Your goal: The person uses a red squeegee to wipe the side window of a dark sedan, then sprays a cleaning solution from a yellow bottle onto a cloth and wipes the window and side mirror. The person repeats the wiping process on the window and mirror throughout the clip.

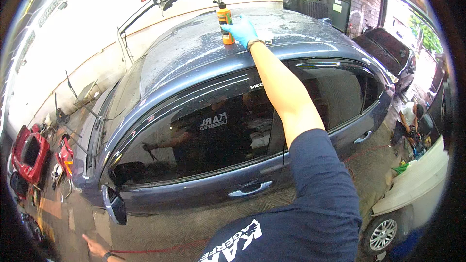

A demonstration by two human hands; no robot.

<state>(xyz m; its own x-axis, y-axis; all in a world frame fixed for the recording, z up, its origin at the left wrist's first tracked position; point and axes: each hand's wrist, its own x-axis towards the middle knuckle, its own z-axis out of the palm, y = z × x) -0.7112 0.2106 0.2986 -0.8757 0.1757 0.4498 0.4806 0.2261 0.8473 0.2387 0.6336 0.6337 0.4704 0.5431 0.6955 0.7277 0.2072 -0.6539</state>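
My right hand (242, 31), in a light blue glove, reaches across to the roof of a dark blue car (189, 43). It grips an orange squeeze bottle (225, 19) with a black cap and a dark label. The bottle is upright at the near side of the roof. Just behind my wrist a small white item (265, 37) lies on the roof; my arm partly hides it. Low at the left, my bare left hand (95, 247) hangs beside the car with a finger stretched out, holding nothing that shows. Streaks and spots mark the roof paint.
The side mirror (114, 204) sticks out at the left. Red car body parts (30, 155) lie on the floor beyond it. A red hose (160, 251) runs along the ground. At the right a person (410, 116) crouches near a pale vehicle with a silver wheel (383, 235).
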